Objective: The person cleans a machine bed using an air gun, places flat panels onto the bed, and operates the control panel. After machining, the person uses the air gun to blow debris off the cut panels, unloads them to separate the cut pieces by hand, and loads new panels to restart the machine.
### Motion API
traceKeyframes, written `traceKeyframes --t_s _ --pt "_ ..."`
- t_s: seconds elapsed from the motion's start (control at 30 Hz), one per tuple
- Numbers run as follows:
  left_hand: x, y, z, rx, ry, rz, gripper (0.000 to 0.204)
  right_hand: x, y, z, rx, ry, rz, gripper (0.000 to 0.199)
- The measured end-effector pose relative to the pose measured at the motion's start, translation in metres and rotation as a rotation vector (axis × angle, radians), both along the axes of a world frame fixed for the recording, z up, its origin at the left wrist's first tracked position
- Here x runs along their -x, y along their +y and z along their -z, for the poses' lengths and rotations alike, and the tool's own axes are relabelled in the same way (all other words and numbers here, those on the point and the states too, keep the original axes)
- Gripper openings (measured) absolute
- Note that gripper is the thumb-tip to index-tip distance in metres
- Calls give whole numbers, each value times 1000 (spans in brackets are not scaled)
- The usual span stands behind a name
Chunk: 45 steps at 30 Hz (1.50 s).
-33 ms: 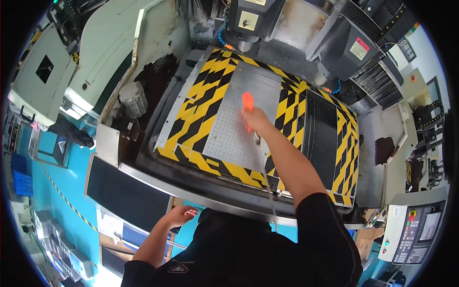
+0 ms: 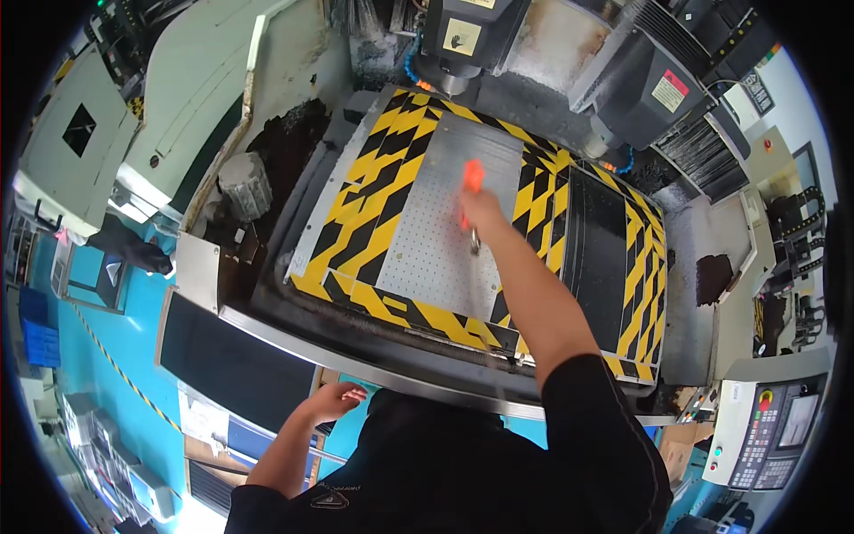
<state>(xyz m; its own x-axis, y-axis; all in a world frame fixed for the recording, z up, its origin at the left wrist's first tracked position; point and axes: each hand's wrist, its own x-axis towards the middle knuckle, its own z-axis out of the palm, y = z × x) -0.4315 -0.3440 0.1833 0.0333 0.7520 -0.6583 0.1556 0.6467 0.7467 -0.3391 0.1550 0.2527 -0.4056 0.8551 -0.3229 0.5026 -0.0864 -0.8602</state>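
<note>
My right hand [image 2: 481,210] is wrapped around an orange air blow gun [image 2: 472,175], held over the machine bed. A thin hose, smeared by motion, trails from the gun's metal fitting [image 2: 475,242] toward my body. Beneath the gun lies a grey perforated metal plate [image 2: 427,240], bordered by yellow-and-black striped tape [image 2: 356,236]. My left hand [image 2: 331,402] hangs off the machine's front edge, its fingers loosely bent and nothing seen in them.
Two spindle heads [image 2: 467,40] [image 2: 645,89] hang over the far side of the bed. A dark panel [image 2: 594,258] lies right of the plate. A metal block [image 2: 246,187] sits at left. The control panel [image 2: 774,432] stands at lower right, and the front rail [image 2: 382,374] runs before me.
My right hand and the blow gun have shifted slightly right. The hose has swung and blurred. My left hand is nearly unmoved.
</note>
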Motion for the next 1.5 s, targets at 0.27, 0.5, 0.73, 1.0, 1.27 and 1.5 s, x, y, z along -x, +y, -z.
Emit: traceKeyframes --t_s 0.27,0.5,0.73,1.0,1.27,1.5 --pt "17 18 -11 53 -39 -33 25 13 53 -30 -38 -138 -72 40" --pt "1 42 -15 -37 31 140 22 -96 -118 -70 -138 -591 -480 41" --pt "-15 40 30 28 74 191 25 -161 -241 -111 -256 -573 -736 39" --pt "-39 33 64 83 271 536 32 -247 -247 -132 -184 -655 -580 35" --pt "-68 30 56 97 269 492 32 -293 -218 -125 -196 -671 -369 37" --pt "-78 17 49 107 298 455 33 -189 -48 -78 110 77 40 39"
